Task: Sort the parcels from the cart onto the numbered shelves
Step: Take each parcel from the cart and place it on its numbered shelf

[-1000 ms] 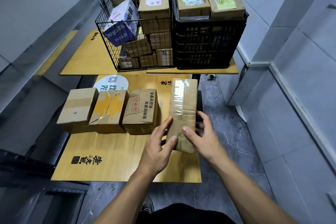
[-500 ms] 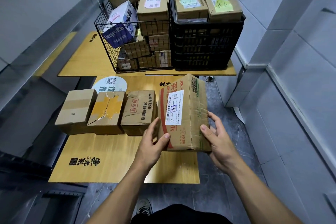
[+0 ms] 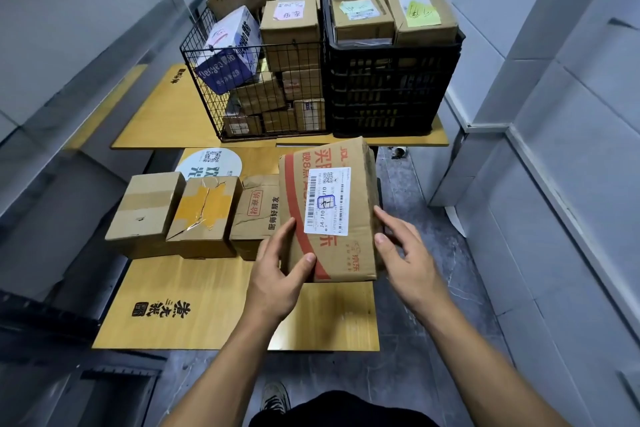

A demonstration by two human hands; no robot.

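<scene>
Gripping the parcel [image 3: 360, 253] from both sides, the left hand [image 3: 277, 274] places its thumb on the top face, and the right hand [image 3: 405, 256] clasps the right edge. The parcel is over the near wooden board [image 3: 194, 305], at 3 o'clock of the row of three boxes [image 3: 207, 215]; whether it rests on the board cannot be determined. One second earlier its narrow taped side faces up; now its broad face is up, exposing the shipping label [image 3: 327, 201] with a handwritten mark in a blue frame. The shelf number can therefore probably be read. The wire basket [image 3: 256, 80] and black crate [image 3: 388, 90] at 12 o'clock hold many parcels, so most sorting likely remains.
</scene>
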